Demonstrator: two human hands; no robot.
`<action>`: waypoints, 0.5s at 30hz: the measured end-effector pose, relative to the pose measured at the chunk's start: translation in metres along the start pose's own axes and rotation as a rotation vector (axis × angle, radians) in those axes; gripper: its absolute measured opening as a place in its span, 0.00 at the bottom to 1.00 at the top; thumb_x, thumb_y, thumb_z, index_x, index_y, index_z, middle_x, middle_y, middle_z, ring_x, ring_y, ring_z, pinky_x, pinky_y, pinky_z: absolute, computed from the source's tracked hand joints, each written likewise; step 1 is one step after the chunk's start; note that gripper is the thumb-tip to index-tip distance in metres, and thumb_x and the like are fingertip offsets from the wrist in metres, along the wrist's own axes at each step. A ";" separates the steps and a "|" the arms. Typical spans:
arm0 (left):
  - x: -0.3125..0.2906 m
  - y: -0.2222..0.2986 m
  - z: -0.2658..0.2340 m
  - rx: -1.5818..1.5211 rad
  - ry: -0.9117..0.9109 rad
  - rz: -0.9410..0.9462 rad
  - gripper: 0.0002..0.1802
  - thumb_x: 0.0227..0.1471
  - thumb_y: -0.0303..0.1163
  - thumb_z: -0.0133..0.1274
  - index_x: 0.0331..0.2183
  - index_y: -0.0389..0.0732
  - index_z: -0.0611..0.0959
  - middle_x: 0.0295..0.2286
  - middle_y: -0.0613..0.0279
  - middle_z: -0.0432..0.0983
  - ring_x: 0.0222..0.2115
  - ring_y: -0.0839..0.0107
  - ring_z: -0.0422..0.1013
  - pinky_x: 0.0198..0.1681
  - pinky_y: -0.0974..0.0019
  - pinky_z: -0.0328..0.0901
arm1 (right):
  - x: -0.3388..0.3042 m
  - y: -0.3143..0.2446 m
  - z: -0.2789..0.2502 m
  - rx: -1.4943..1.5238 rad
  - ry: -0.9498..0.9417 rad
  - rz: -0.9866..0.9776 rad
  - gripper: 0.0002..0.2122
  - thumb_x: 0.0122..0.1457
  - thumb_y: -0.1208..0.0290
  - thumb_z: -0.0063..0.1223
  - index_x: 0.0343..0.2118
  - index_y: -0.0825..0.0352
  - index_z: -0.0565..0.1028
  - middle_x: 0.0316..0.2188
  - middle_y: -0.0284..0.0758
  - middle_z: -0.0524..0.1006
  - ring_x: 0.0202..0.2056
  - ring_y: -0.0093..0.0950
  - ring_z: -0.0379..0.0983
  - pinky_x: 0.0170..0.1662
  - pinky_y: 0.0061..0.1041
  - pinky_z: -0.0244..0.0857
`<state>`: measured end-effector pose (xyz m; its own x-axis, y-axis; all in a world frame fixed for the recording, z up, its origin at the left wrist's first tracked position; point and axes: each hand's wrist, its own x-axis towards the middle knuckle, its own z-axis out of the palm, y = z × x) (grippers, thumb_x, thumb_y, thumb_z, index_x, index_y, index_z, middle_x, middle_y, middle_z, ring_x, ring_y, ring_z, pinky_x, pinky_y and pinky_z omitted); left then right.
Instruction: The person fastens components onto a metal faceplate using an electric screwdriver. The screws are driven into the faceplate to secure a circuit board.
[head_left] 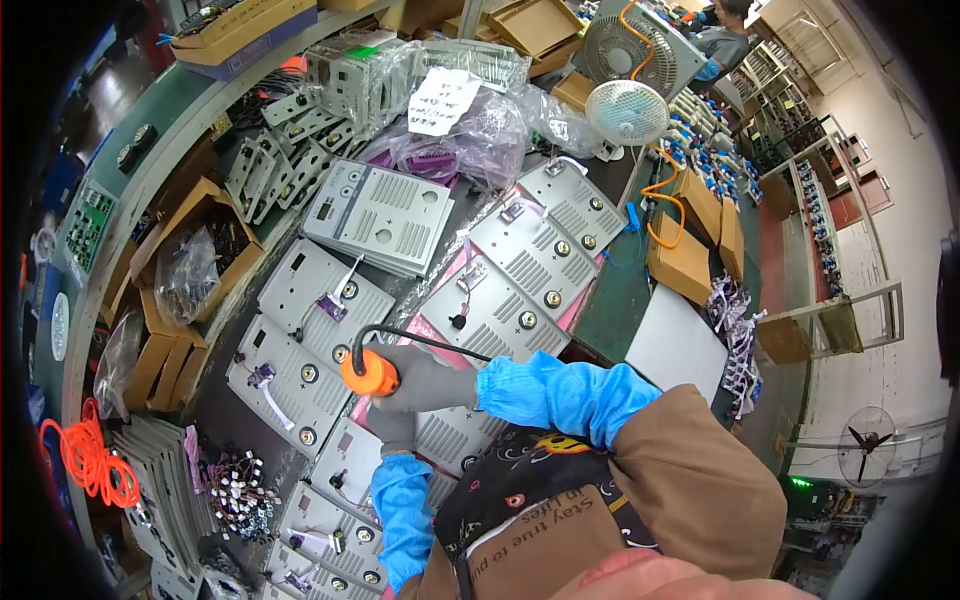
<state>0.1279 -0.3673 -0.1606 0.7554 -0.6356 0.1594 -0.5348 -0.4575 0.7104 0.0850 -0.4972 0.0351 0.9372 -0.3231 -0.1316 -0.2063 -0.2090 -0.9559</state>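
My right hand (pixel 428 378), in a grey glove, is closed around a corded electric screwdriver (pixel 368 373). Its orange end faces up and a black cable curves out of it; the tip is hidden. Just below, my left hand (pixel 393 425) is also gloved in grey, with its fingers hidden under the right hand and tool. Both hands are over grey metal panels (pixel 345 452) lying in rows. These have vent slots, round brass-coloured fittings and small purple boards on wires, such as the board (pixel 262 376) on the left.
A stack of grey panels (pixel 380 215) stands beyond my hands, near plastic-wrapped parts (pixel 470 130). Cartons (pixel 195 250) and an orange coiled hose (pixel 90 455) are at left. Fans (pixel 627 112), cardboard boxes (pixel 680 255) and a white board (pixel 680 345) are at right. Another person (pixel 722 45) is far off.
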 end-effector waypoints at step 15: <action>-0.003 -0.006 -0.043 -0.252 -0.125 -0.043 0.16 0.44 0.36 0.54 0.37 0.38 0.79 0.34 0.55 0.78 0.37 0.59 0.74 0.39 0.60 0.67 | -0.019 0.018 0.023 0.102 0.047 -0.272 0.24 0.42 0.68 0.63 0.43 0.67 0.70 0.37 0.35 0.75 0.38 0.26 0.71 0.45 0.27 0.66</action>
<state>0.1447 -0.3363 -0.1359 0.7142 -0.6981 0.0509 -0.3808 -0.3266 0.8651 0.0698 -0.4736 0.0146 0.9396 -0.3111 0.1429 0.0821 -0.2006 -0.9762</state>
